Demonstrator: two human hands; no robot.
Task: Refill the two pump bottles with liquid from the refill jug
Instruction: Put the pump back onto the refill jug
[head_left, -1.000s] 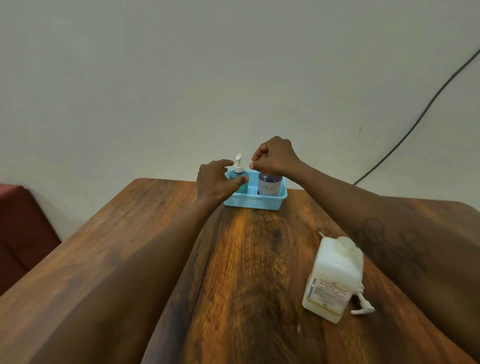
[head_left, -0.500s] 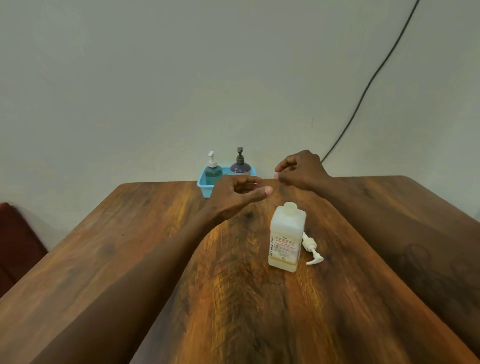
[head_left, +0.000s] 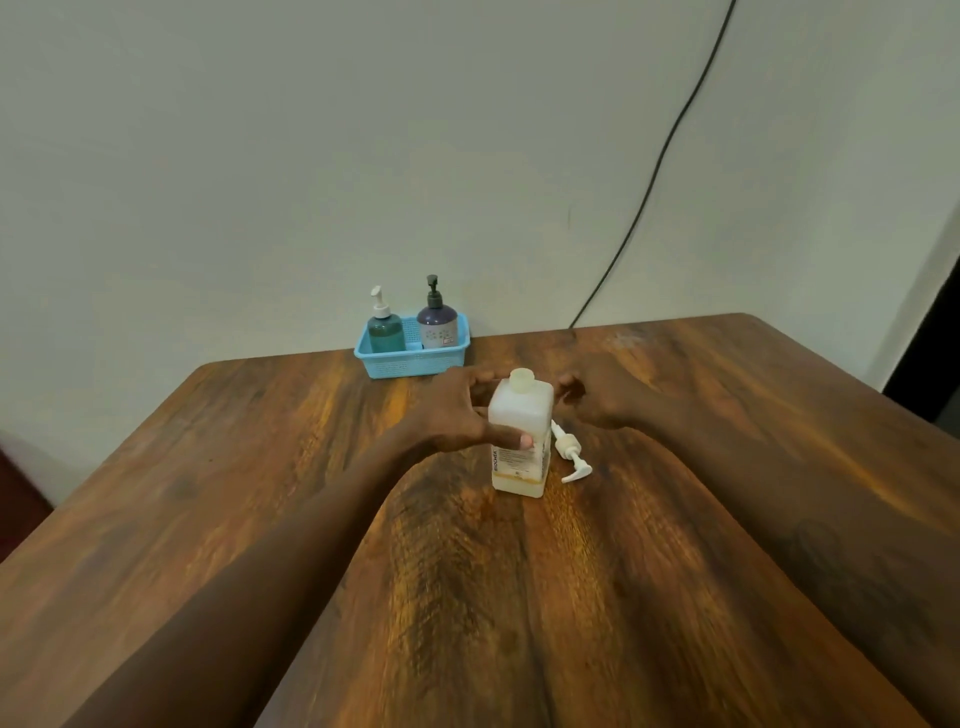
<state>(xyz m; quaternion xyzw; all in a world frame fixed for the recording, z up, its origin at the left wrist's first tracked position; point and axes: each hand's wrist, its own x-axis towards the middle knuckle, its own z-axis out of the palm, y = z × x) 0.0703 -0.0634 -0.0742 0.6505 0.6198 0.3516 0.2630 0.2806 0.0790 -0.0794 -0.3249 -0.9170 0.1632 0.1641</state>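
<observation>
The white refill jug (head_left: 522, 415) stands upright mid-table with its neck uncovered. My left hand (head_left: 452, 415) wraps its left side, thumb across the label. My right hand (head_left: 597, 397) hovers just right of the jug, fingers loosely curled, holding nothing. A loose white pump head (head_left: 569, 454) lies on the table against the jug's right side. At the back, a blue basket (head_left: 410, 364) holds a teal pump bottle (head_left: 385, 330) with a white pump and a purple pump bottle (head_left: 438, 322) with a dark pump, both upright.
The wooden table (head_left: 467, 597) stands against a pale wall. A black cable (head_left: 654, 171) runs down the wall to the table's back edge. Something dark red (head_left: 15, 509) sits at the far left, below the table.
Both hands drew back from the basket to the jug. My left hand closed around the jug. The view tilted so the basket looks farther away.
</observation>
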